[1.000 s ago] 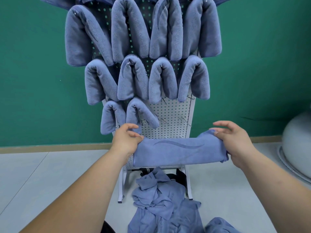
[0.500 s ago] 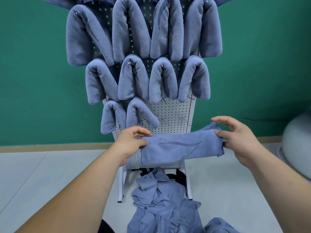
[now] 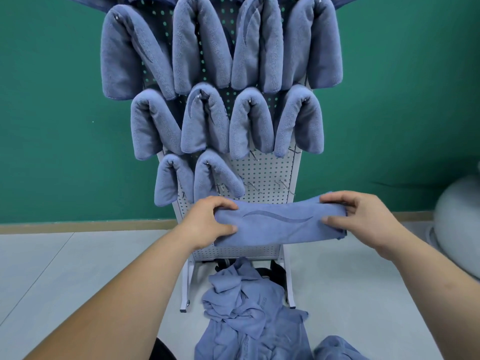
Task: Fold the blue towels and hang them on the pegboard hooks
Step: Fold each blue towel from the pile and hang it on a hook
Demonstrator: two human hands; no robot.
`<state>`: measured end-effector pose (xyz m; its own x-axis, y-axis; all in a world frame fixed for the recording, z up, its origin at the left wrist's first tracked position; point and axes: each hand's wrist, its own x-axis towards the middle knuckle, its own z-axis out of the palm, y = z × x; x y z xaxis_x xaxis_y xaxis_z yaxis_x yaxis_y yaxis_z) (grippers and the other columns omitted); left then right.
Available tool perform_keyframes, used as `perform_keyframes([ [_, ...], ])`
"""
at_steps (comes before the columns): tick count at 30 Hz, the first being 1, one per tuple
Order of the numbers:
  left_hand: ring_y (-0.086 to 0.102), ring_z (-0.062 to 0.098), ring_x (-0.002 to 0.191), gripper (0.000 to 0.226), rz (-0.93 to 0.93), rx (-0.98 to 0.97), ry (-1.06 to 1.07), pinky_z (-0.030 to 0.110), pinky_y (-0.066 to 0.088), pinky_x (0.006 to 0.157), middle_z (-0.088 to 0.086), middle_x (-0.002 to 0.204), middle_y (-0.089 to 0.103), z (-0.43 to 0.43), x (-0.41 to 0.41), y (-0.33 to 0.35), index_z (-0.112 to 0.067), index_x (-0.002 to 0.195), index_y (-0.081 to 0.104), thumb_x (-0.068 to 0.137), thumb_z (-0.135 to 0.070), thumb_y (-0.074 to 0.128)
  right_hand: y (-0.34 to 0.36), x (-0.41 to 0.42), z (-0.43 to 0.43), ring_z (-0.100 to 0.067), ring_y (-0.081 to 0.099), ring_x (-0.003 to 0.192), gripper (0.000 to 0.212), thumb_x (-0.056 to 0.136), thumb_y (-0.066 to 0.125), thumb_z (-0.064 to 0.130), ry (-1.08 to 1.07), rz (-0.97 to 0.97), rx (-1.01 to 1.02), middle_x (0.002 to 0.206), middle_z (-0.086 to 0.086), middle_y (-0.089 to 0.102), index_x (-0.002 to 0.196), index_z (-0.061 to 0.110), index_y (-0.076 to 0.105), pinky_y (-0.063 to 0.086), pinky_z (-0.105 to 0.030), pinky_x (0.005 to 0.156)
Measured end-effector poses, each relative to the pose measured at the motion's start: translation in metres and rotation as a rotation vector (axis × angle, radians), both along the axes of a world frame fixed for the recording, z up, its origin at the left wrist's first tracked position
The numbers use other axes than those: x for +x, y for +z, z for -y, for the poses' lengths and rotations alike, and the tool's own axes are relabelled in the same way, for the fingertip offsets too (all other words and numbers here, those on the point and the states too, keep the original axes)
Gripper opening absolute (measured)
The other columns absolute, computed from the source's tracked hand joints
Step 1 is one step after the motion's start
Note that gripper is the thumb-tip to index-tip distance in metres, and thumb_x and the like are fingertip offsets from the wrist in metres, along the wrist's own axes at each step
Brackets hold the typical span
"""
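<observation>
Nearest, at 6 o'clock in the view, a heap of loose blue towels [image 3: 244, 318] lies crumpled on the pale floor [image 3: 65, 268]. The corner of another blue cloth [image 3: 335, 349] shows at 5 o'clock, cut by the frame edge. Two bare forearms reach in from 7 and 5 o'clock.

Above the heap, the left hand [image 3: 207, 224] and right hand [image 3: 363, 219] hold a folded towel [image 3: 280, 227] level between them as a long band. A darker wavy line runs across its near face. The left hand's grip is clamped on the band's 9 o'clock end, thumb on the front face and fingers curled over the top edge. The right hand's grip is clamped on the 3 o'clock end in the same way.

The band hangs in the air in front of the lower part of the white pegboard [image 3: 262, 172], whose white legs [image 3: 185, 287] stand on the floor behind the heap. At the band's 12 o'clock, bare metal hooks [image 3: 283, 185] stick out of the board. At their 9 o'clock, two hung towels [image 3: 218, 175] straddle hooks in the lowest row. A row of four sits above them and another four above that, with more cloth cut off at the top edge.

Farthest back is a green wall [image 3: 52, 126] with a tan skirting strip [image 3: 78, 226] at its foot. A grey rounded object [image 3: 457, 229] sits at 3 o'clock, partly out of frame.
</observation>
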<state>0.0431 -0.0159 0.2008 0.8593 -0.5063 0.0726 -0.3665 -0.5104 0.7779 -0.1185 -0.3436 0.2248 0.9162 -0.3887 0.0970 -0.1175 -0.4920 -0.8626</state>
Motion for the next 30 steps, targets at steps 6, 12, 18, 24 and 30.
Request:
perform_keyframes([
  [6,0.062,0.010,0.106,0.036,0.230,0.232,-0.016,0.024,0.047,0.088,-0.017,0.118,0.066,-0.003,0.007,-0.003,-0.034,0.119,0.069,0.091,-0.013,0.075,-0.008,0.001,0.003,-0.010,0.065,0.093,0.037,0.087,0.078,0.011,0.033,-0.129,-0.528,0.106,0.019,0.072,0.113,0.037,0.074,0.046,-0.025,0.076],
  [12,0.066,0.012,0.088,0.012,0.019,0.013,0.142,0.034,0.054,0.077,-0.013,0.098,0.070,-0.008,0.015,0.001,-0.038,0.108,0.069,0.101,-0.030,0.064,-0.012,0.004,0.009,-0.020,0.069,0.091,0.016,0.099,0.064,0.018,-0.015,-0.119,-0.209,0.098,0.009,0.075,0.104,0.033,0.069,0.055,-0.042,0.080],
  [18,0.065,0.027,0.096,0.014,-0.327,-0.314,0.263,0.037,0.064,0.066,0.009,0.119,0.060,0.002,0.005,0.001,-0.017,0.114,0.067,0.107,-0.028,0.059,-0.004,0.003,-0.001,-0.021,0.073,0.088,0.021,0.104,0.065,0.019,0.009,-0.040,0.362,0.105,-0.010,0.079,0.125,0.020,0.063,0.063,-0.040,0.081],
  [24,0.077,0.026,0.096,0.028,-0.474,-0.342,0.154,0.031,0.062,0.070,0.013,0.107,0.079,-0.005,0.002,0.003,-0.011,0.115,0.074,0.091,-0.023,0.083,-0.001,-0.006,0.014,-0.029,0.077,0.104,0.031,0.091,0.078,0.004,0.032,-0.131,0.451,0.109,-0.016,0.080,0.121,0.007,0.072,0.062,-0.027,0.084],
  [30,0.076,0.030,0.077,0.019,-0.258,-0.072,0.176,0.045,0.066,0.069,0.023,0.110,0.068,-0.005,0.009,-0.004,-0.019,0.108,0.071,0.100,-0.037,0.070,-0.007,-0.006,0.019,-0.024,0.068,0.079,0.020,0.100,0.070,0.013,0.016,-0.187,0.395,0.091,-0.019,0.076,0.116,0.004,0.063,0.063,-0.031,0.072],
])
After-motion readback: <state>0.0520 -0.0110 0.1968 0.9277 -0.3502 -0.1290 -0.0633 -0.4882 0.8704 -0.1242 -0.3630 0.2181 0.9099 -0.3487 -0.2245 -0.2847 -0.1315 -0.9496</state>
